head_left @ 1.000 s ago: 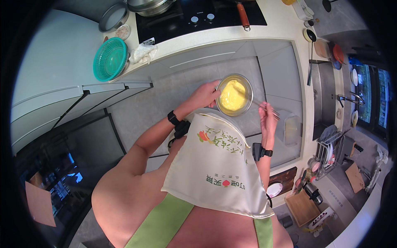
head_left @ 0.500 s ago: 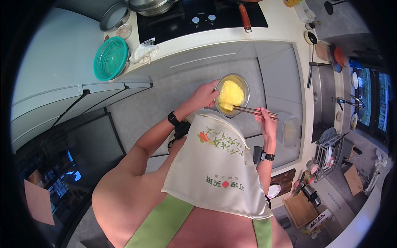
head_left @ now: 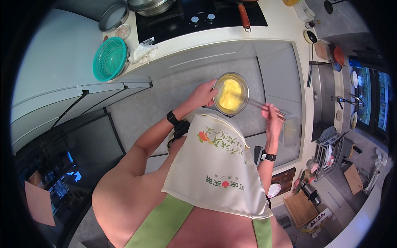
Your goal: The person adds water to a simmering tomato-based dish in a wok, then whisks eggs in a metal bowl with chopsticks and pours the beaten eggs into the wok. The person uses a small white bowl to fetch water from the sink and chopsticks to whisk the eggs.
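My left hand [head_left: 204, 93] grips the rim of a round metal bowl [head_left: 245, 102] from its left side, holding it over the floor in front of me. Inside lies a glossy yellow liquid that looks like beaten egg [head_left: 230, 95], its surface streaked. My right hand [head_left: 273, 118] is closed around a pair of chopsticks [head_left: 256, 102]. They are smeared by motion, and their tips reach into the yellow liquid near the bowl's right side. A cream and green apron [head_left: 215, 161] covers my front.
Along the far counter are a black cooktop [head_left: 182, 22], a red-handled pan [head_left: 244, 18], a teal basket [head_left: 110, 59] and a white cloth [head_left: 142, 53]. At the right are a sink [head_left: 322, 95], a dish rack [head_left: 328, 153] and a wooden cutting board [head_left: 300, 209].
My right hand has shifted slightly right with the chopsticks, which are now blurred. The yellow liquid has changed shape in the bowl. My left hand keeps its hold on the bowl.
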Tool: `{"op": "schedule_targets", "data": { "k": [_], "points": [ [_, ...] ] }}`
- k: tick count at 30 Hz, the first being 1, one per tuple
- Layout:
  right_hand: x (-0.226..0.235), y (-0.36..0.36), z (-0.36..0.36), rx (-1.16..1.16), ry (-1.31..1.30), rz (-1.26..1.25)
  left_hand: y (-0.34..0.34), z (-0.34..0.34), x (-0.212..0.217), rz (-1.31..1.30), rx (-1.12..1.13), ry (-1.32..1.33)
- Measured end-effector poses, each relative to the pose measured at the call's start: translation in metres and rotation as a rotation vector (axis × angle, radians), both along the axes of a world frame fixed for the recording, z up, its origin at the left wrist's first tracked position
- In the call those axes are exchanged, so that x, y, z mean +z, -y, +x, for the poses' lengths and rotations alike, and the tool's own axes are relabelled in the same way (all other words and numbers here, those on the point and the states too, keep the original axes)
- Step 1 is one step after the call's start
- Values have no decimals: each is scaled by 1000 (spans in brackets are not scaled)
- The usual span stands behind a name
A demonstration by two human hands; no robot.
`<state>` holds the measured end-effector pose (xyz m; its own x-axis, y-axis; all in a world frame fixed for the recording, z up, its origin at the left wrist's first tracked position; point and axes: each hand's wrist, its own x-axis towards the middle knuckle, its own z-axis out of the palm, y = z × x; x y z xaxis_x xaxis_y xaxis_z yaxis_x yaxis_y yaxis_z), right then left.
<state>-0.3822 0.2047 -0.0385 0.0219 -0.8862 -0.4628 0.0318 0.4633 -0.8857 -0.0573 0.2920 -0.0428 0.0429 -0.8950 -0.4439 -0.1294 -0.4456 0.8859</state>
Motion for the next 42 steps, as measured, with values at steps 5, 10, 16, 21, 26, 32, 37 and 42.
{"op": "schedule_targets", "data": {
  "k": [5,10,16,21,26,32,37,42],
  "points": [
    [-1,-1,-3,157,-89,116,0,1,0,-30,-9,9],
    [-3,6,-4,78,-68,30,5,3,0,-32,-14,-7],
    [-7,8,-3,32,-60,23,13,4,-3,-9,-46,-22],
    [-16,16,-14,2,7,69,32,-3,-7,-4,-44,-60],
    [-26,57,-45,71,106,87,68,-28,-6,8,-72,-15],
    [-28,133,-80,219,108,93,125,-73,-17,-36,-45,-4],
    [-22,197,-94,135,159,-58,167,-106,-38,-49,170,-291],
    [-15,247,-100,238,100,-57,218,-127,-55,-67,278,-326]
  ]
}}
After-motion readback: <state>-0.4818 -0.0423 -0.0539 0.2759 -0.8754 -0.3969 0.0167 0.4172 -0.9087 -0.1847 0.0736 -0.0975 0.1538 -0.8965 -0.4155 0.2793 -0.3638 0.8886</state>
